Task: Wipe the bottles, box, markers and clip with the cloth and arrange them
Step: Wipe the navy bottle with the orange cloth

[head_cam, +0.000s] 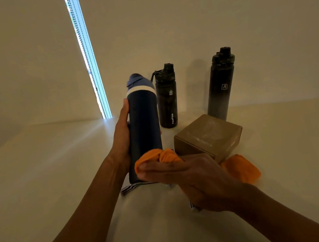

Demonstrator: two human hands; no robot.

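My left hand [123,138] grips a navy bottle [145,127] with a blue cap and white band, tilted just above the white table. My right hand [187,175] holds a bunched orange cloth [155,157] against the bottle's lower part; a loose end of the cloth hangs out to the right, beside the box. A brown cardboard box [208,136] sits just right of the bottle. Two black bottles stand behind it, a short one [167,97] and a taller one [221,84]. Under the navy bottle's base lie silvery markers or a clip [129,188], mostly hidden.
The white table [49,178] meets a pale wall behind the bottles. A bright window strip with a bead chain [87,55] runs down the wall at left. A small white labelled object [194,206] peeks out under my right wrist.
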